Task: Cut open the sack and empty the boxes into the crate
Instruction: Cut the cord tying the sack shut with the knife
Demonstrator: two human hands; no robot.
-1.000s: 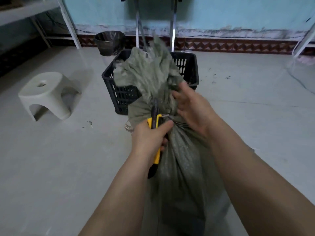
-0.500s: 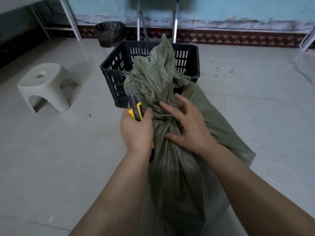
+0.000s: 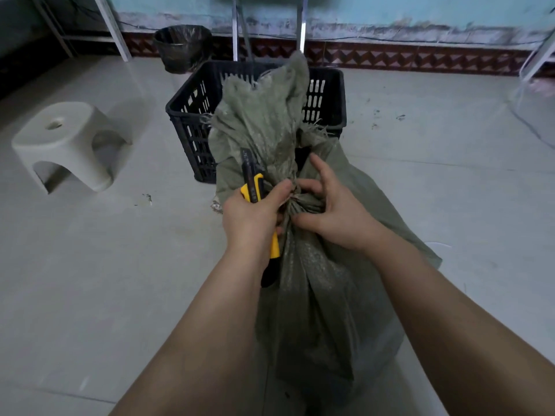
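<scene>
On the pale floor (image 3: 90,280), close in front of the person, stands a grey-green woven sack (image 3: 315,280). Its neck is bunched and tied, and the loose, frayed top rises above the tie and hides part of the black slatted crate (image 3: 186,121) just behind it. The left hand (image 3: 249,217) is wrapped round the handle of a yellow-and-black utility knife (image 3: 253,187), its thumb stretched toward the tie. The blade end points up and away, lying along the left side of the gathered top. The right hand (image 3: 333,211) meets the neck from the other side, thumb and curled fingers pinching the bunched cloth, forefinger lifted clear. Whether the blade touches the tie cannot be told. A white plastic stool (image 3: 63,142) sits to the left, well apart from the sack. A dark waste bin (image 3: 180,46) stands by the wall beyond the crate.
</scene>
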